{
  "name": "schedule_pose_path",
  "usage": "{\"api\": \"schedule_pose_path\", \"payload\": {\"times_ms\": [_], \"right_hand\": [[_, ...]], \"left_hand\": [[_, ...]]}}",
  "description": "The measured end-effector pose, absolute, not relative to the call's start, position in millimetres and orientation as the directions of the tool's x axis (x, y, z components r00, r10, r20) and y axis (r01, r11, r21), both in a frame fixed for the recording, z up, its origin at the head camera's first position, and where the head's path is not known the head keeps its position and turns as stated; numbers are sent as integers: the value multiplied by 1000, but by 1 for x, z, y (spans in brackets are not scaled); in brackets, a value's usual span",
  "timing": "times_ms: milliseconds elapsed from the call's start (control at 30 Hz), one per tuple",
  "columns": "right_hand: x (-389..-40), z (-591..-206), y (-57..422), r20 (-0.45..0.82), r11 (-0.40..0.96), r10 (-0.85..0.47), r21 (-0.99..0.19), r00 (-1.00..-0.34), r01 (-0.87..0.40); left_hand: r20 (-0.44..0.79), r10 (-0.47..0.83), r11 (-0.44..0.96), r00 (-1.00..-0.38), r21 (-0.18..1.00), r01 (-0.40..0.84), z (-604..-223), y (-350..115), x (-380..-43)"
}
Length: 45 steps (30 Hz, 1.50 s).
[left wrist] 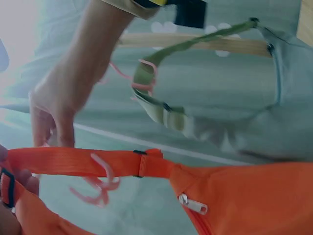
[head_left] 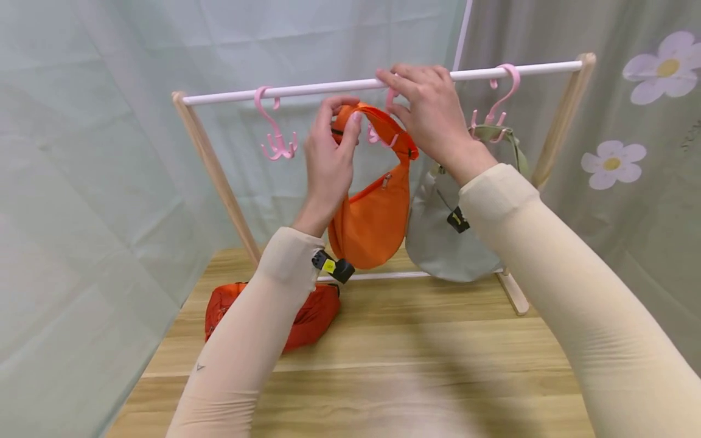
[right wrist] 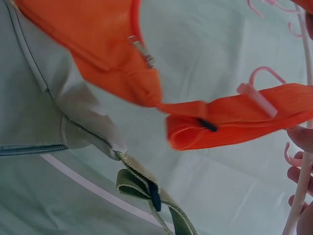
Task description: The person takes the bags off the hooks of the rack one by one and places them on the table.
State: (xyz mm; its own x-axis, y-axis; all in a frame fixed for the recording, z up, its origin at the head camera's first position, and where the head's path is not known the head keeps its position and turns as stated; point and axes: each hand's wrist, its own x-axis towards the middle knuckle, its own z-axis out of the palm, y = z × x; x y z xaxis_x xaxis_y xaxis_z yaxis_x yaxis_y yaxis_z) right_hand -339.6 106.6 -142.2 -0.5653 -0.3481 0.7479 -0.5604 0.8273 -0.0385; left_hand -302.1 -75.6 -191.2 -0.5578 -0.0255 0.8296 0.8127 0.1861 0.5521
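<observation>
An orange sling bag (head_left: 376, 226) hangs by its strap from my left hand (head_left: 330, 161), whose thumb and fingers pinch the strap near the top. Inside the strap's loop show the prongs of the middle pink hook hanger (head_left: 374, 135). At the white rail (head_left: 323, 89), my right hand (head_left: 424, 106) holds the top of that hanger, fingers over the rail and thumb below; the palm side is hidden in the head view. In the left wrist view the orange strap (left wrist: 73, 161) crosses the hanger's prongs. A zipper pull (right wrist: 142, 51) shows on the bag in the right wrist view.
A grey-green bag (head_left: 454, 243) hangs from the right pink hanger (head_left: 506, 91). The left pink hanger (head_left: 279, 146) carries nothing. A red bag (head_left: 314, 316) lies on the wooden table (head_left: 416, 377), partly behind the left forearm. Wooden posts (head_left: 219, 176) support the rail.
</observation>
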Motion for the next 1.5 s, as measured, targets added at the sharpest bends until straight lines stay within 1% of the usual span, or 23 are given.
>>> {"api": "schedule_pose_path", "payload": {"times_ms": [33, 133, 400, 533, 700, 800, 900, 933, 967, 1033, 1133, 1200, 1300, 1500], "right_hand": [[-340, -142, 106, 746, 828, -344, -46, -570, -560], [-340, -141, 104, 746, 826, -338, -56, -573, -561], [-342, -140, 100, 754, 811, -334, -75, -566, -580], [-343, -140, 99, 750, 815, -335, -73, -570, -575], [-343, -143, 102, 739, 828, -363, -25, -568, -560], [-342, -145, 105, 723, 837, -389, 19, -572, -546], [-338, -149, 109, 726, 839, -387, 22, -569, -543], [-335, -150, 111, 735, 837, -377, 11, -564, -546], [-332, -152, 112, 752, 831, -365, -4, -549, -557], [-324, -158, 115, 800, 795, -333, -46, -498, -605], [-309, -176, 118, 865, 709, -273, -115, -421, -696], [-299, -194, 121, 887, 640, -239, -162, -396, -751], [-285, -226, 126, 878, 578, -216, -237, -427, -781], [-276, -281, 127, 788, 570, -239, -360, -568, -739]], "left_hand": [[838, -37, 166, -545, 543, 823, -189, -75, -301], [841, -76, 125, -536, 541, 832, -183, -75, -298], [815, -138, 32, -563, 572, 820, -176, -87, -282], [812, -158, 1, -562, 569, 822, -177, -95, -279], [830, -111, 21, -547, 552, 833, -179, -102, -282], [827, -61, 28, -559, 561, 827, -181, -106, -282], [818, -8, 53, -575, 575, 817, -182, -109, -281], [806, 4, 55, -592, 591, 805, -182, -110, -281], [803, 20, 62, -596, 594, 802, -183, -111, -281], [801, 48, 70, -597, 593, 802, -185, -113, -282], [796, 84, 72, -599, 595, 801, -188, -116, -282], [795, 110, 79, -596, 591, 803, -190, -118, -282], [787, 146, 92, -599, 592, 800, -192, -119, -281], [775, 201, 102, -599, 592, 800, -194, -125, -280]]}}
